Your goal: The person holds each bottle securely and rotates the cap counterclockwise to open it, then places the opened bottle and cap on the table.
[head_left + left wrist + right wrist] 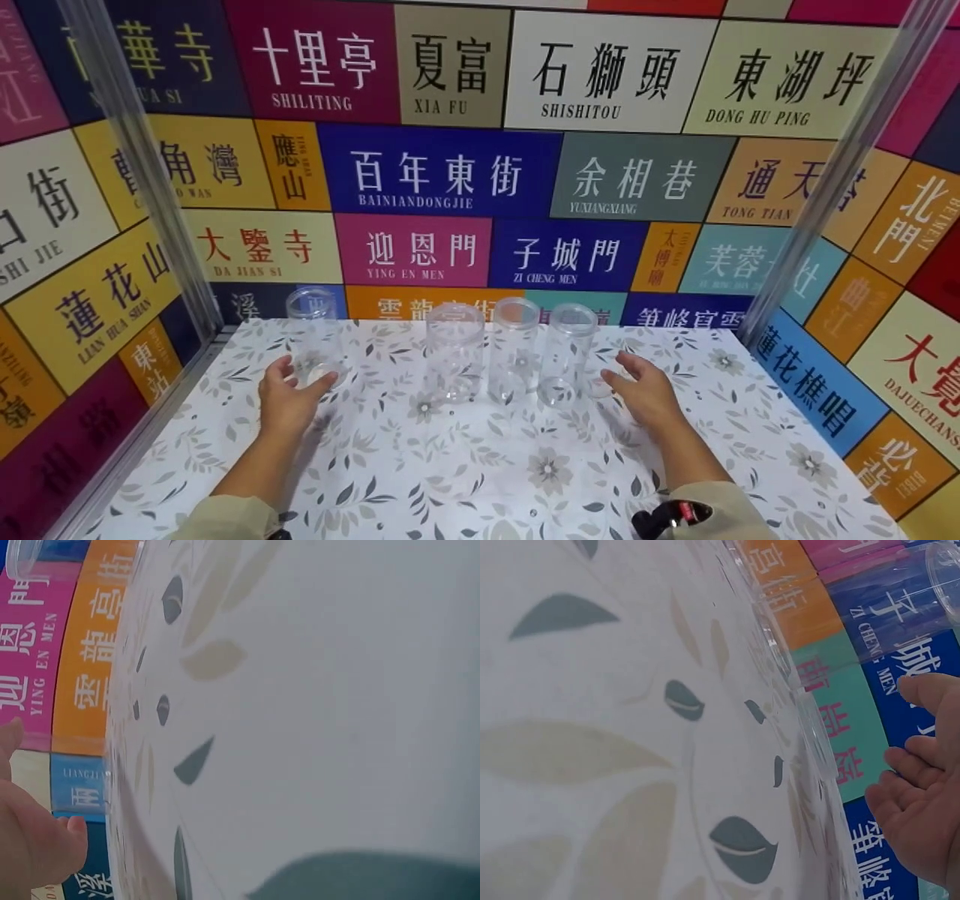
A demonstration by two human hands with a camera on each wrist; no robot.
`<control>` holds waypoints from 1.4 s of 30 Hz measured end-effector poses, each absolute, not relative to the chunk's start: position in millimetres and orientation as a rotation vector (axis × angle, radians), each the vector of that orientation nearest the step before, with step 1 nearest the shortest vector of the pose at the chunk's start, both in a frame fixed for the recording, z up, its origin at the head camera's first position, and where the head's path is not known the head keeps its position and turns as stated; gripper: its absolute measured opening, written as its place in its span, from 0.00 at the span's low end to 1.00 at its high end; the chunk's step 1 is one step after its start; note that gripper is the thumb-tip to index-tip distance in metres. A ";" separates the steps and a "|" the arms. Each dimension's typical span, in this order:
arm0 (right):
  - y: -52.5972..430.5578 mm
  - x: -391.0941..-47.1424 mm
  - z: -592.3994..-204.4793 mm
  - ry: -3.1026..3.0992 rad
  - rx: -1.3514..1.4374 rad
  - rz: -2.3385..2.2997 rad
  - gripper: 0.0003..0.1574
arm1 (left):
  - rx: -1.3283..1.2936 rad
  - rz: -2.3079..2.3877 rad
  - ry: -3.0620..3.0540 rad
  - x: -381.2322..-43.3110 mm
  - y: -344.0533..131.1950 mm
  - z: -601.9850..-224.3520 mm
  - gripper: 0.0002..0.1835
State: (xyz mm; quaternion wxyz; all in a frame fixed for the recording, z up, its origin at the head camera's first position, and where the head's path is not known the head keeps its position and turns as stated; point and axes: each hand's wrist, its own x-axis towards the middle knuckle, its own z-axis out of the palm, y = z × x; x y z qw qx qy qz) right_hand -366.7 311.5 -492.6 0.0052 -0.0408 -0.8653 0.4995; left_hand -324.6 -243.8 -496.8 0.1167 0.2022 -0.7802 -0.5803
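Several clear, see-through plastic jars stand upright on the table. The leftmost jar [311, 330] is apart from the others, and my left hand [289, 401] is beside its lower part. My left thumb overlaps the base in the head view; contact is unclear. Farther right, a wider jar [455, 352], a slimmer jar [516, 345] and another slim jar [570, 352] form a row. My right hand [645, 390] has spread fingers and holds nothing. Just left of its thumb lies a small clear disc-like piece [598, 385]. In the right wrist view the right hand [922, 802] is apart from the jar [870, 622].
The table [480, 465] wears a white cloth printed with leaves and flowers. Colourful panels with lettering [442, 169] rise behind its far edge. Clear corner posts stand at left [150, 165] and right [847, 165].
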 end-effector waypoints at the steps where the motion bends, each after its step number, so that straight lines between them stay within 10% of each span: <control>1: 311.3 -366.0 -491.4 -2.707 -0.131 1.563 0.51 | 0.597 -1.697 -2.290 -323.5 -241.8 -496.6 0.56; 42: 265.6 -326.9 -430.9 -2.370 0.242 1.727 0.43 | 0.165 -1.916 -2.575 -352.0 -163.0 -502.6 0.54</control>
